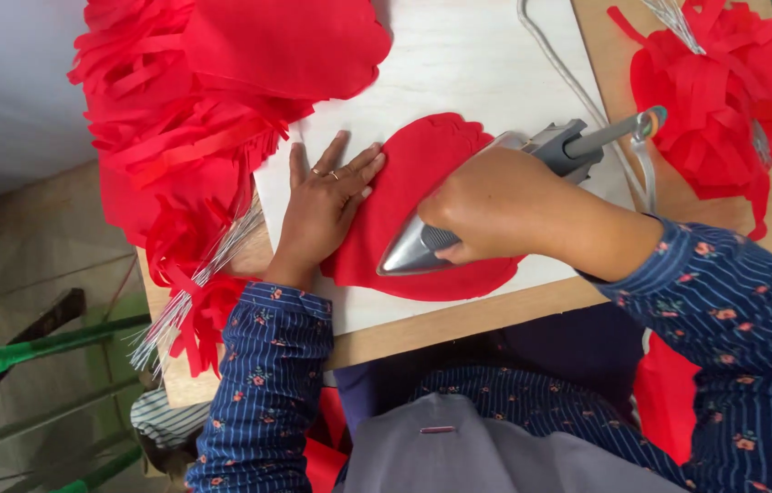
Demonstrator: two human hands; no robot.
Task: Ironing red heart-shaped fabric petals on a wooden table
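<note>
Fingers of the right hand (495,215) wrap an iron (459,228) on a red fabric piece (413,183); the left hand (326,196) lies flat, fingers spread, on the fabric's edge. Smooth pressing likely needs steady tension. Beyond the fabric, fringed red bundles (176,110).

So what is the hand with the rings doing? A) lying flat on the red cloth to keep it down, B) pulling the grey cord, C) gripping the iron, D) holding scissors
A: the left hand lies open with fingers spread on the edge of the red cloth piece, while the right hand grips the iron on that cloth.
</note>
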